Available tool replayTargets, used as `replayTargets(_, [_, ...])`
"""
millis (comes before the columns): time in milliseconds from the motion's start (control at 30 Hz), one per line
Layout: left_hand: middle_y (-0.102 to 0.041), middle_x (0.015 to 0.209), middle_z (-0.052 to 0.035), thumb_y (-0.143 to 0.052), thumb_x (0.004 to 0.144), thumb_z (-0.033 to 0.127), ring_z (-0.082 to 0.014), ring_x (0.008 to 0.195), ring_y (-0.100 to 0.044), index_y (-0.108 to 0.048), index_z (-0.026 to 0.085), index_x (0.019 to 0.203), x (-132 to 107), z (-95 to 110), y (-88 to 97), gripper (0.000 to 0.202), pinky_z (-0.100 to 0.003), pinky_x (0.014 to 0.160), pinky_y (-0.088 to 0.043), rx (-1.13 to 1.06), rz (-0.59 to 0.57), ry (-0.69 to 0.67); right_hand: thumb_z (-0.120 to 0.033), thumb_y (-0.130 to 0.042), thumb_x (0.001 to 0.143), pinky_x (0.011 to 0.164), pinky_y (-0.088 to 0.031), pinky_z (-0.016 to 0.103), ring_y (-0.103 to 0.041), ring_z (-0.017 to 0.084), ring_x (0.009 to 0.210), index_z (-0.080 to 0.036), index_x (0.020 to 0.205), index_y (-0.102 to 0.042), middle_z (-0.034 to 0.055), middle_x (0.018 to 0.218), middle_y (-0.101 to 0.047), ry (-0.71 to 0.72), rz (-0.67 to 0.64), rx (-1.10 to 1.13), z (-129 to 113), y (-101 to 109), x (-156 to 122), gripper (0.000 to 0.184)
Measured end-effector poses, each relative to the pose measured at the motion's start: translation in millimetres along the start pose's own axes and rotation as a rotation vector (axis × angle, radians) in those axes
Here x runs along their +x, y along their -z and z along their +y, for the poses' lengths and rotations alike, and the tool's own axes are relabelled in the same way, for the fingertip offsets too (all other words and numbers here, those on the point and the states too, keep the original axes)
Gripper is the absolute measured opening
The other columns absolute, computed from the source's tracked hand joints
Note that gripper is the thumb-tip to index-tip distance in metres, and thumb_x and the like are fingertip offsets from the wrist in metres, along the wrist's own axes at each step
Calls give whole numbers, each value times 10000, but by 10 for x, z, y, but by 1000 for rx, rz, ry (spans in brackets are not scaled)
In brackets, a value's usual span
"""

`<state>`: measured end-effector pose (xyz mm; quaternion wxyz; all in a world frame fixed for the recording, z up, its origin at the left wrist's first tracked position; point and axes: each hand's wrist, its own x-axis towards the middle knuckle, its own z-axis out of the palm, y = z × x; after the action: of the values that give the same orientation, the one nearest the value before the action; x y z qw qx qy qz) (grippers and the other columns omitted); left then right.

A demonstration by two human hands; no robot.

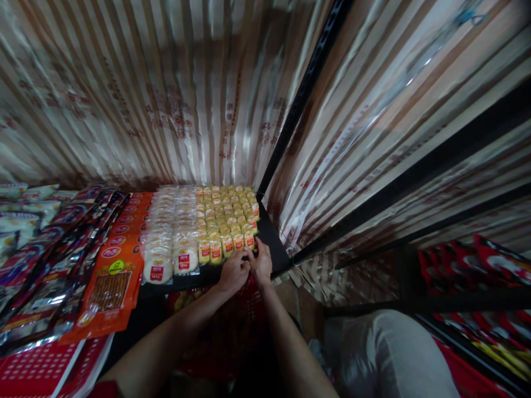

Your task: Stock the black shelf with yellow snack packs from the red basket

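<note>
On the black shelf [279, 243], right end | small yellow packs [226, 221] sit in neat rows | left hand [235, 273] and right hand [261, 262] bend near the front corner pack [249, 239], cannot tell if gripping | rows look mostly done, what is left unclear

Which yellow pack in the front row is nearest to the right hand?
The rightmost yellow pack: the right hand is beside it, while the other front packs sit farther left.

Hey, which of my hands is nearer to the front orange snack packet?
Your left. The left hand is to the right of the orange snack packet, beyond the wrapped round snacks; the right hand is farther right, by the small yellow packs.
</note>
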<state>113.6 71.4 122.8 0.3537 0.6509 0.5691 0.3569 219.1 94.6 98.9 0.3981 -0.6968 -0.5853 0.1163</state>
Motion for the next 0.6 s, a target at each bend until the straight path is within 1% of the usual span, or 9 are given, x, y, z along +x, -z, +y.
replayTargets(100, [-634,1035,-63,-450,766,109,-131,811,-618,-600,164,1004,-54,16,64,287,-276,830,-498,38,-26,25,-444,-522,794,787,-467,330,-547,188,832,-118,1214,-527,134,1044,-550,-29,31,61,-27,31,-41,532])
replayTargets(200, [-657,952,-50,-432,778,116,-130,790,-615,-626,162,928,-155,3,150,250,-262,810,-488,40,-60,37,-455,-512,797,750,-471,309,-549,182,839,-101,1178,-529,138,1037,-550,-77,76,142,-62,72,-146,520])
replayTargets(267, [-665,868,-31,-408,780,112,-125,760,-610,-637,170,852,-261,-33,214,246,-247,776,-484,21,-91,38,-457,-472,822,713,-472,283,-553,166,810,-108,1148,-523,120,994,-566,-122,102,239,-106,103,-285,481])
replayTargets(367, [-658,769,-12,-395,779,121,-127,723,-599,-636,180,779,-480,-162,289,248,-239,738,-474,17,-161,44,-467,-395,861,670,-466,257,-552,145,738,-136,1068,-521,74,886,-582,-197,97,384,-187,113,-619,410])
replayTargets(433, [-661,762,-21,-397,782,127,-140,745,-600,-637,176,763,-656,-318,311,246,-248,747,-468,45,-224,74,-469,-370,871,653,-454,249,-541,141,701,-157,973,-539,45,810,-582,-212,52,403,-213,55,-900,369])
replayTargets(467, [-668,787,-34,-399,778,121,-149,770,-603,-641,169,770,-749,-418,314,246,-257,762,-465,71,-254,111,-464,-354,878,648,-446,244,-536,141,690,-169,906,-550,34,772,-581,-222,33,383,-210,1,-1046,355])
replayTargets(533, [-679,895,-73,-399,777,108,-173,853,-611,-649,153,845,-937,-645,315,263,-282,812,-456,132,-289,226,-428,-308,895,609,-433,239,-534,142,646,-179,820,-561,26,701,-583,-269,-91,316,-171,-155,-1328,363])
replayTargets(600, [-657,1017,-122,-430,770,116,-217,992,-587,-647,136,918,-1114,-879,322,264,-321,899,-422,245,-258,358,-351,-322,892,626,-439,247,-571,153,670,-178,829,-590,43,731,-623,-320,-267,194,-102,-351,-1573,326])
